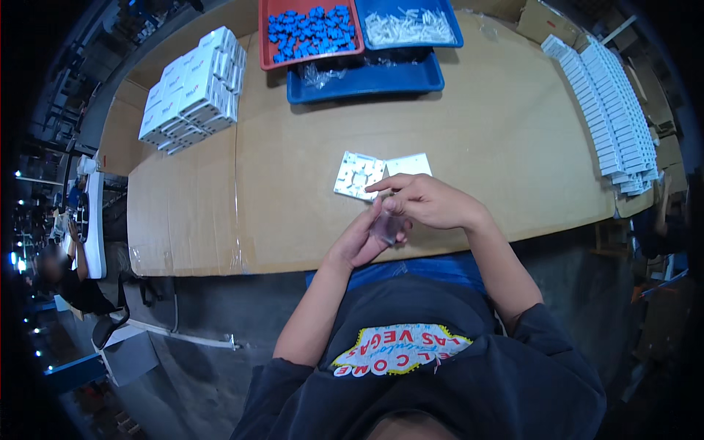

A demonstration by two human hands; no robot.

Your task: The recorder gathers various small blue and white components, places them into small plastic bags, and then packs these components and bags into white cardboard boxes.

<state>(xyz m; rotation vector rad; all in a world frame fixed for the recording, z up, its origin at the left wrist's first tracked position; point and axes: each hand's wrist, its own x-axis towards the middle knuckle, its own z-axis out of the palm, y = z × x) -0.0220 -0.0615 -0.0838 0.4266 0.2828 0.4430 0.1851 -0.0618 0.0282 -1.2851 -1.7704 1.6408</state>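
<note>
My left hand [359, 240] is palm up over the table's near edge, its fingers curled round a clear, shiny piece that looks like plastic [386, 228]. From above, my right hand [434, 203] meets it, thumb and fingers closed at the piece's upper end. Its exact kind is hard to make out, since the fingers cover part of it. Just beyond my hands lies a square white plastic plate [349, 178] with a pattern of slots and raised parts. Beside it is a plain white flat panel [411, 166], partly hidden by my right hand.
Cardboard covers the table [293, 161]. At the far side are a red tray [275, 64] of blue parts, a blue tray [457, 33] of white parts and a lower blue tray [367, 90]. White stacks stand left [194, 92] and right [609, 110]. Another person [77, 275] is far left.
</note>
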